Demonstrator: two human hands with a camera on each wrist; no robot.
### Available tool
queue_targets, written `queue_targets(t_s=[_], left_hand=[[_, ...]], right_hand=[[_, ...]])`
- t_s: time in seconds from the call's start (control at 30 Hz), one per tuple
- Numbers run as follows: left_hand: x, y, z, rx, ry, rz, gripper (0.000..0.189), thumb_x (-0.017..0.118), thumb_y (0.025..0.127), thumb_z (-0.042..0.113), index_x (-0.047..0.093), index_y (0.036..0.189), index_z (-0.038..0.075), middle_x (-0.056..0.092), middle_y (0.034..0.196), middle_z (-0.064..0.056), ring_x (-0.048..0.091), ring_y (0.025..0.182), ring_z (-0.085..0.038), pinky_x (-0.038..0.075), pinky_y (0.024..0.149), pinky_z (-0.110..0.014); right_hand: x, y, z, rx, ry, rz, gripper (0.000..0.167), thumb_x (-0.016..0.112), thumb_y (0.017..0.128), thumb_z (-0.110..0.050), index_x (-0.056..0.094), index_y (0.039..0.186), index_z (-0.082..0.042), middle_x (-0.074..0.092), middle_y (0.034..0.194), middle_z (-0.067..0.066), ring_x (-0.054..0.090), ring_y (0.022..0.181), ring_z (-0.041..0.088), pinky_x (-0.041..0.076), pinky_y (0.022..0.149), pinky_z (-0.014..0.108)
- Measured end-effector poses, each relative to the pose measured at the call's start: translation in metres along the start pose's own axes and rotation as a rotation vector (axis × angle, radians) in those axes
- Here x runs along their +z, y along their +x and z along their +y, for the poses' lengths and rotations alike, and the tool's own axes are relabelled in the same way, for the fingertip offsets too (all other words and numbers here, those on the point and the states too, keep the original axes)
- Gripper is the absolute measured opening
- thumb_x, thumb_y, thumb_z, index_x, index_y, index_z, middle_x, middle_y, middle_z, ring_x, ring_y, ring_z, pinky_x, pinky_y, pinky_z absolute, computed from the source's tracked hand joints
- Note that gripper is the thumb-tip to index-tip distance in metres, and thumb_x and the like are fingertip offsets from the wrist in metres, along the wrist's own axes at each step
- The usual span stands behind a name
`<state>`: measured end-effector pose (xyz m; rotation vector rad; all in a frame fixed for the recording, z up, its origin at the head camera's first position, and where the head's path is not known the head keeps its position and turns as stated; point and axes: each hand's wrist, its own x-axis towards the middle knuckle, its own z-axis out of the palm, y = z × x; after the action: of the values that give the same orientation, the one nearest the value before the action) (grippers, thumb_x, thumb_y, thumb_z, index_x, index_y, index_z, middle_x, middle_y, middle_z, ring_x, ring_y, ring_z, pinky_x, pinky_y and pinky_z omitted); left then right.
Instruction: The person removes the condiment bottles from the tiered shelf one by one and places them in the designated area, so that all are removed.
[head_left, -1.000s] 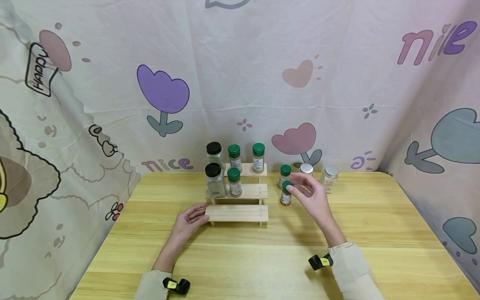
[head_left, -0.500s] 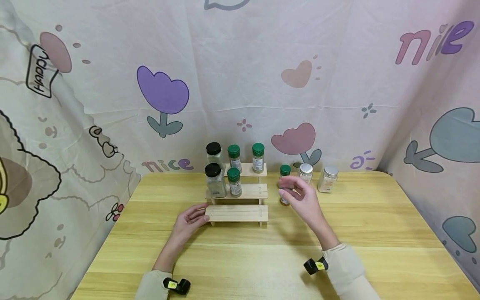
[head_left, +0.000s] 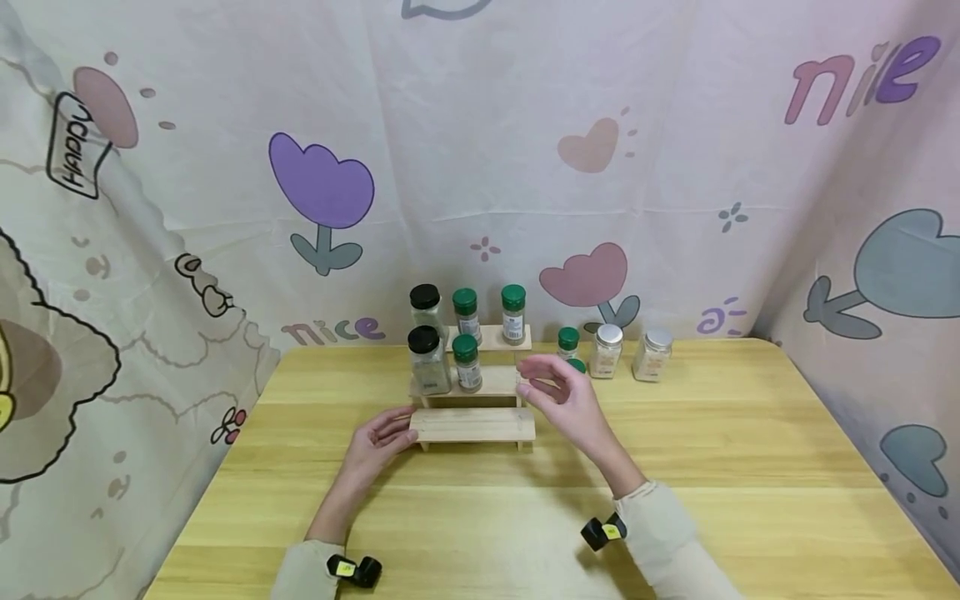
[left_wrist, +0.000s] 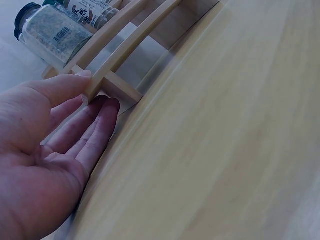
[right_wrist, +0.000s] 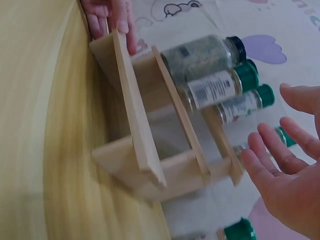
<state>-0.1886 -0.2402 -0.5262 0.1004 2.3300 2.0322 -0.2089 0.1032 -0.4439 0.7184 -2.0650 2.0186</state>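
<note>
A three-step wooden spice rack stands on the table. My left hand grips the left end of its lowest step. In the left wrist view the thumb lies against the shelf's edge and the fingers reach under it by the leg. Near the rack's right end my right hand hovers with spread, slightly bent fingers, holding nothing. Two black-capped jars, the front one on the middle step, line the rack's left side. A green-capped spice jar stands beside it; two more, including one, are on the top step.
To the right of the rack, two small green-capped jars, the rear one, stand on the table, the front one mostly hidden by my right hand. Two silver-capped jars stand further right. A printed cloth hangs behind the table.
My right hand has moved left from the small front green-capped jar to the rack's right end, and the jar stays on the table. The left hand has kept its place on the rack.
</note>
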Motion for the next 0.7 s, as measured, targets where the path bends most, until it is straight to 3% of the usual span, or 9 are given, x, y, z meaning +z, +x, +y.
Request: queue_targets(t_s=[0.27, 0.57, 0.7], left_hand=[[0.001, -0.001, -0.001, 0.025, 0.008, 0.021, 0.048, 0.075, 0.094, 0.008, 0.060, 0.138, -0.004, 0.064, 0.132, -0.025, 0.067, 0.111, -0.010, 0.055, 0.094, -0.022], [0.001, 0.000, 0.000, 0.003, -0.019, 0.003, 0.050, 0.075, 0.094, 0.007, 0.058, 0.140, -0.004, 0.063, 0.134, -0.027, 0.067, 0.110, -0.010, 0.055, 0.095, -0.022], [0.001, 0.000, 0.000, -0.008, -0.026, -0.001, 0.050, 0.074, 0.095, 0.006, 0.057, 0.140, -0.005, 0.063, 0.134, -0.027, 0.068, 0.110, -0.009, 0.055, 0.095, -0.022]], right_hand=[[0.022, 0.015, -0.001, 0.020, -0.012, -0.015, 0.039, 0.075, 0.094, -0.005, 0.063, 0.131, 0.000, 0.067, 0.124, 0.020, 0.064, 0.117, 0.035, 0.054, 0.103, 0.041], [0.037, 0.029, -0.001, 0.026, 0.014, -0.017, 0.039, 0.074, 0.095, -0.006, 0.061, 0.132, 0.001, 0.063, 0.128, 0.026, 0.061, 0.120, 0.039, 0.049, 0.106, 0.057], [0.041, 0.036, 0.000, 0.036, 0.003, -0.019, 0.041, 0.075, 0.095, -0.008, 0.061, 0.132, 0.002, 0.064, 0.128, 0.022, 0.060, 0.121, 0.039, 0.048, 0.107, 0.057]])
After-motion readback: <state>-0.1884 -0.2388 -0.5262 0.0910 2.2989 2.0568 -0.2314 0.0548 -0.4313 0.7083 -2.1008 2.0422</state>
